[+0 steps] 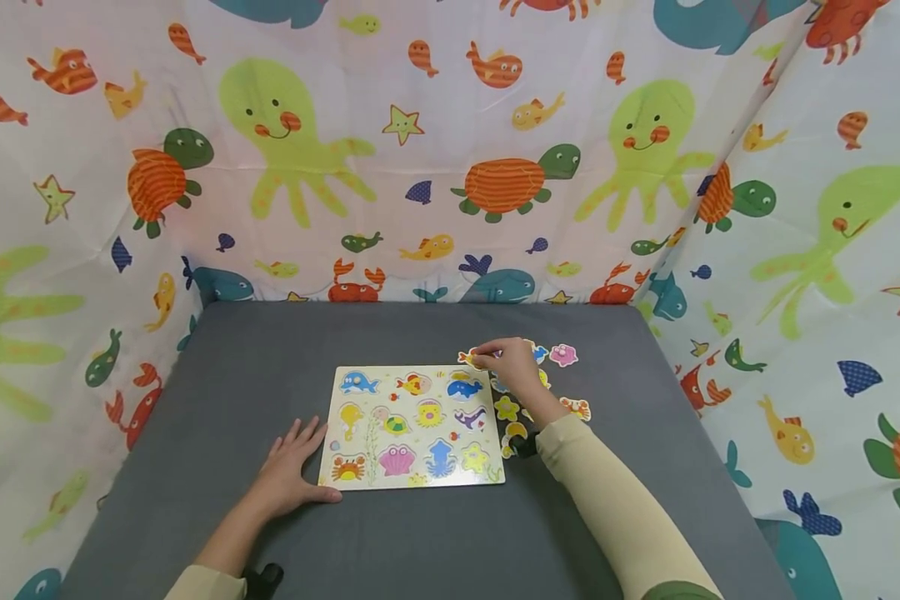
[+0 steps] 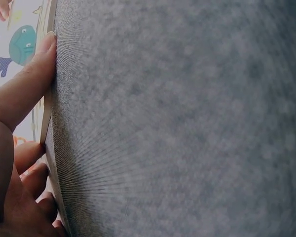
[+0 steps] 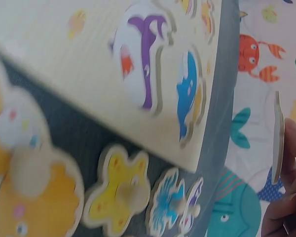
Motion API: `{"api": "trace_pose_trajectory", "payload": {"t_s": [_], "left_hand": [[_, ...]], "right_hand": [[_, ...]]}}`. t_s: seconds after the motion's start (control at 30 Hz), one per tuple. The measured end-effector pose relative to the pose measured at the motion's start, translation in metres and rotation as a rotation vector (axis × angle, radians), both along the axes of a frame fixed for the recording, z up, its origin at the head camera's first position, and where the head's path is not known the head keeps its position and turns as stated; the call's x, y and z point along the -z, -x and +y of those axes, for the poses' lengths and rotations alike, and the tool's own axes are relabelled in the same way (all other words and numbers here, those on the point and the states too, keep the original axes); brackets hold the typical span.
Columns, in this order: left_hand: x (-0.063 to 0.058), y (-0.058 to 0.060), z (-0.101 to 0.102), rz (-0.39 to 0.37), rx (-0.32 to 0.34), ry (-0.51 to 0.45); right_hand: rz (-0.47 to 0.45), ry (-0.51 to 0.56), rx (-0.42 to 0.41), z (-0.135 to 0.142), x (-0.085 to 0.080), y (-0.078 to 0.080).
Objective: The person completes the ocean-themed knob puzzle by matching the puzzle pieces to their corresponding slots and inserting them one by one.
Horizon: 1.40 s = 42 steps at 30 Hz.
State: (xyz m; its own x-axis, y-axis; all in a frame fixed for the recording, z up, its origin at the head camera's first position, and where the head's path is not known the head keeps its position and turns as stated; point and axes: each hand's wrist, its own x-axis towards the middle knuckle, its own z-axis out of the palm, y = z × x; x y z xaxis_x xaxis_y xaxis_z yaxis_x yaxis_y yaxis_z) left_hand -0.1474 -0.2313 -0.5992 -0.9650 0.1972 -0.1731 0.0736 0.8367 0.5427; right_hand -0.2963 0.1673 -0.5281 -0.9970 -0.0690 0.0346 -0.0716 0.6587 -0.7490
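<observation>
Cream sleeves (image 1: 615, 500) reach across a gray table (image 1: 615, 383), with white curtains (image 1: 397, 167) printed with sea animals behind it and at both sides. The left hand (image 1: 292, 471) lies spread along a wooden puzzle board's (image 1: 401, 403) left edge, thumb touching its near corner. The right hand (image 1: 516, 367) pinches a small fish piece (image 1: 466, 357) by the board's far right corner; its arm partly hides loose pieces (image 1: 506, 408) beside the board.

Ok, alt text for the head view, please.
The right hand pinches an orange puzzle piece at the far edge of a sea-animal puzzle board; the left hand touches its left side. Loose puzzle pieces lie right of the board.
</observation>
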Motion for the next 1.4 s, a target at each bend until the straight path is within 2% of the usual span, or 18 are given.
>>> {"api": "trace_pose_trajectory", "payload": {"t_s": [0.13, 0.37, 0.77, 1.07, 1.4], "left_hand": [[-0.001, 0.000, -0.001, -0.013, -0.007, 0.009], [-0.003, 0.002, -0.001, -0.013, -0.011, 0.000], [-0.007, 0.003, -0.003, -0.012, -0.017, 0.004], [-0.001, -0.005, -0.001, -0.051, -0.008, 0.029], [-0.002, -0.001, 0.004, -0.047, -0.019, 0.016]], "right_hand": [[0.022, 0.003, -0.027, -0.014, 0.001, 0.001], [-0.032, 0.027, -0.025, -0.033, 0.002, 0.002], [-0.072, 0.061, -0.077, -0.061, 0.012, 0.004], [-0.078, -0.009, -0.102, -0.078, 0.023, 0.002], [-0.068, -0.027, -0.120, -0.088, 0.030, 0.003]]}}
